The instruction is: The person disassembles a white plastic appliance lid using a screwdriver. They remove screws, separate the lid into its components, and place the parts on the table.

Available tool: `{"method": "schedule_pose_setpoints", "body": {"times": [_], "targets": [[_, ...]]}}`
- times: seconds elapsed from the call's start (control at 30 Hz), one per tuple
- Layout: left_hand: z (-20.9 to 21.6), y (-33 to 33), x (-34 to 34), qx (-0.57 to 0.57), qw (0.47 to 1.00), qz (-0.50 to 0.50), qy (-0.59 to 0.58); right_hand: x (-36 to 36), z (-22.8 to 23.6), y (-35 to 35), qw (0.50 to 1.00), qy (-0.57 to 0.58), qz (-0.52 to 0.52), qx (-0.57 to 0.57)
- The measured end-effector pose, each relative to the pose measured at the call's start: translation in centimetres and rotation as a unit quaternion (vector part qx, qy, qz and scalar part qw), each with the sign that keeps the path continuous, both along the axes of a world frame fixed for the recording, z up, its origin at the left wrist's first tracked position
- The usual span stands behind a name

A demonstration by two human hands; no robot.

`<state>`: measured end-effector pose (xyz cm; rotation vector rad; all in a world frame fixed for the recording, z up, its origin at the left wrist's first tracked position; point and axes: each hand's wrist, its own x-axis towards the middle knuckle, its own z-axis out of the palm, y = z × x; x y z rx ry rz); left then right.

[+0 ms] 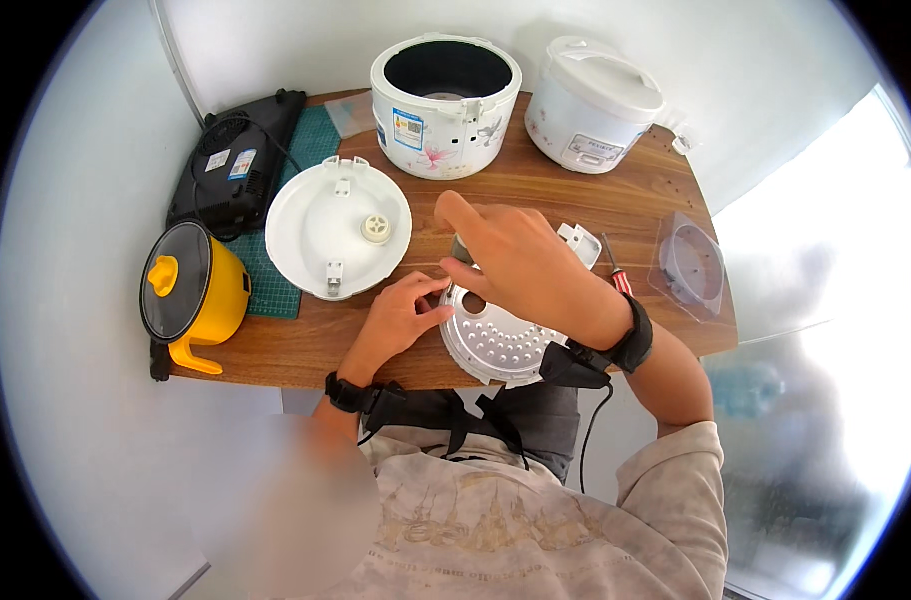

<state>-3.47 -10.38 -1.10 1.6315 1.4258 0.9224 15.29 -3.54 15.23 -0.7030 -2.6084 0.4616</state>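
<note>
A round rice cooker lid piece (511, 343) with a dimpled silver metal face and pale rim lies at the table's front edge. My left hand (398, 322) is at its left rim, thumb and fingertips pressing against the edge. Over the piece's far side arches my right hand (526, 262), fingers bent and the thumb pointing left. A grey thing (462, 250) shows partly between those fingers; its kind is hidden. Left of the hands rests a white round lid shell (311, 235), hollow side up, with a small round cap inside.
An open rice cooker body (446, 138) and a closed rice cooker (594, 105) stand at the back. On the left are a yellow pot (216, 300), a black appliance (231, 165) and a green cutting mat (276, 280). A screwdriver (620, 276) and clear plastic packaging (691, 265) lie right.
</note>
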Motion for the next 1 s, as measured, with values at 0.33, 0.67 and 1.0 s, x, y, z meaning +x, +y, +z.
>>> {"method": "schedule_pose_setpoints", "body": {"times": [0.33, 0.67, 1.0], "targets": [[-0.4, 0.1, -0.1, 0.025, 1.000, 0.008, 0.001, -0.9, 2.8, -0.9, 0.989, -0.140, -0.046, -0.003], [0.1, 0.0, 0.2, 0.009, 1.000, -0.003, 0.006, 0.2, -0.8, 0.7, 0.994, 0.061, 0.044, 0.079], [-0.2, 0.1, 0.0, 0.000, 1.000, 0.004, 0.022, -0.8, 2.9, -1.5, 0.982, -0.177, -0.057, 0.007]]}}
